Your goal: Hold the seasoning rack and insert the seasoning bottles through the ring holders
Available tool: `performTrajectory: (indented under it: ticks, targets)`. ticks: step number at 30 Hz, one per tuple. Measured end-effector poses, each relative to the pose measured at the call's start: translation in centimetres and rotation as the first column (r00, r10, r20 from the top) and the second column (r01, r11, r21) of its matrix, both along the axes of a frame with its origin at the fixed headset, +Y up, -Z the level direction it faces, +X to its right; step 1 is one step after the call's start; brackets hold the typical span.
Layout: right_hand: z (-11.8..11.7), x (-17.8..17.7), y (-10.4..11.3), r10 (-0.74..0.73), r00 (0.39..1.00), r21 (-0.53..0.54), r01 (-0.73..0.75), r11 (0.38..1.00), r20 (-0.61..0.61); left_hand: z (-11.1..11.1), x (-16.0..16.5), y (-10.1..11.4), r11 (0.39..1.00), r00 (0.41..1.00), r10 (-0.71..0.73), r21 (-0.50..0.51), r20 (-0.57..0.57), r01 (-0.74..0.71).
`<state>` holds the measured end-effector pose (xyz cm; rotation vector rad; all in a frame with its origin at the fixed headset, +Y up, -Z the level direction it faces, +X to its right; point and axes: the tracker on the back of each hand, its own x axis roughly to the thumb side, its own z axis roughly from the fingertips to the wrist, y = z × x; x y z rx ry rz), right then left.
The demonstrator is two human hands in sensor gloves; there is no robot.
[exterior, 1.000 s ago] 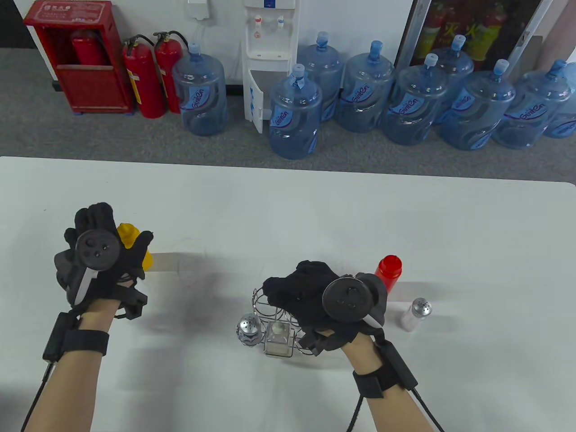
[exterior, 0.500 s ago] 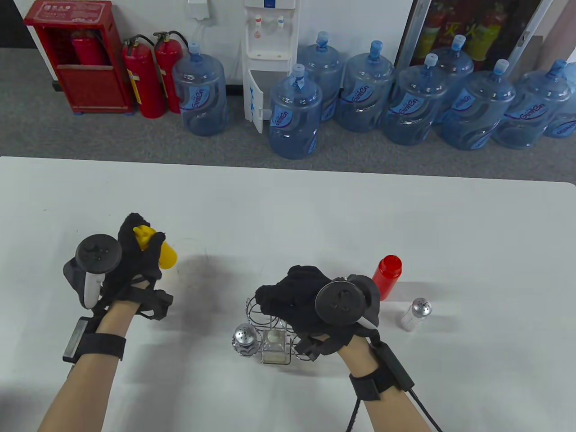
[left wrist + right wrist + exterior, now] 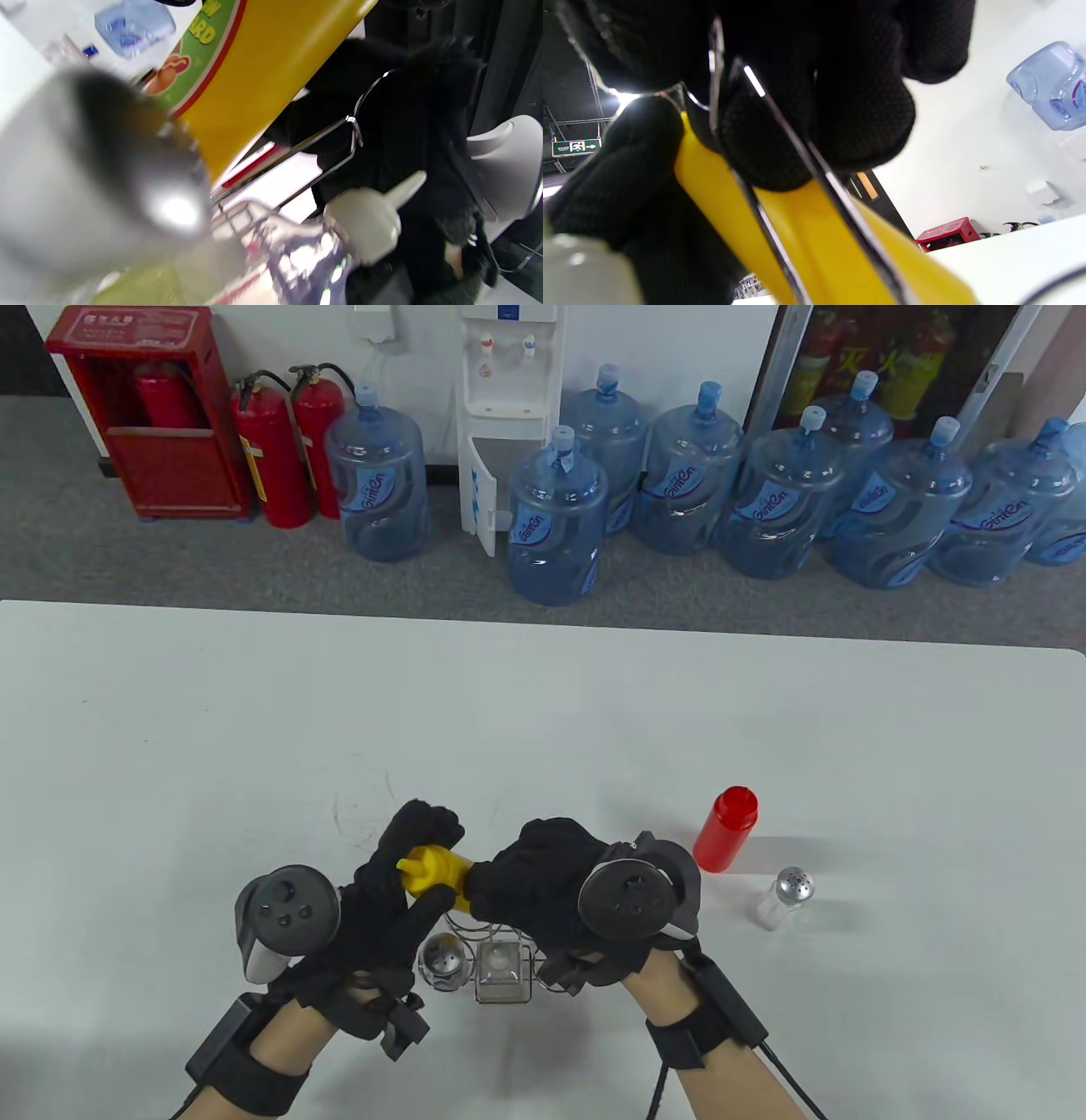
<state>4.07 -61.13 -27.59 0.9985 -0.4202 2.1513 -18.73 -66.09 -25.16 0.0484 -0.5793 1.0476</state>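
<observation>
My left hand (image 3: 399, 891) grips a yellow mustard bottle (image 3: 434, 875) near its nozzle and holds it tilted over the wire seasoning rack (image 3: 509, 963). My right hand (image 3: 543, 891) grips the top of the rack and covers its rings. The bottle's lower end passes under my right fingers; the right wrist view shows the yellow bottle (image 3: 806, 228) against the rack wires (image 3: 780, 123). A metal-topped shaker (image 3: 443, 960) and a square glass bottle (image 3: 501, 971) sit in the rack's near side. The left wrist view shows the mustard bottle (image 3: 263, 63) and rack wire (image 3: 335, 148).
A red squeeze bottle (image 3: 725, 829) and a small glass shaker with a metal cap (image 3: 785, 897) stand on the white table (image 3: 543, 712) to the right of the rack. Water jugs and fire extinguishers stand on the floor beyond the table's far edge.
My left hand has lifted the yellow bottle from the table's left and carried it right to the rack. My right hand and the rack have shifted slightly toward me.
</observation>
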Motion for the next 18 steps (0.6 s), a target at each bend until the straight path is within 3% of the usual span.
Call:
performTrajectory:
  ticks: [5,11,16,18]
  targets:
    - [0.2,-0.3,-0.1,0.018,1.000,0.011,-0.018,1.000,-0.007,0.2,-0.2,-0.1,0.995,0.995,-0.088,0.054,0.046,0.085]
    - [0.8,-0.7,0.0,0.029,1.000,0.058,-0.029,0.998,0.009,1.1,-0.5,0.6,0.952,0.968,-0.246,0.178,-0.048,0.251]
    - [2.3,-1.3,0.5,0.048,0.997,0.208,-0.059,0.976,0.059,1.9,0.6,0.5,0.894,0.929,-0.360,0.251,-0.090,0.371]
    - [3.0,-1.2,1.0,0.022,0.997,0.275,-0.040,0.961,0.070,1.9,1.2,0.1,0.848,0.887,-0.447,0.261,-0.114,0.461]
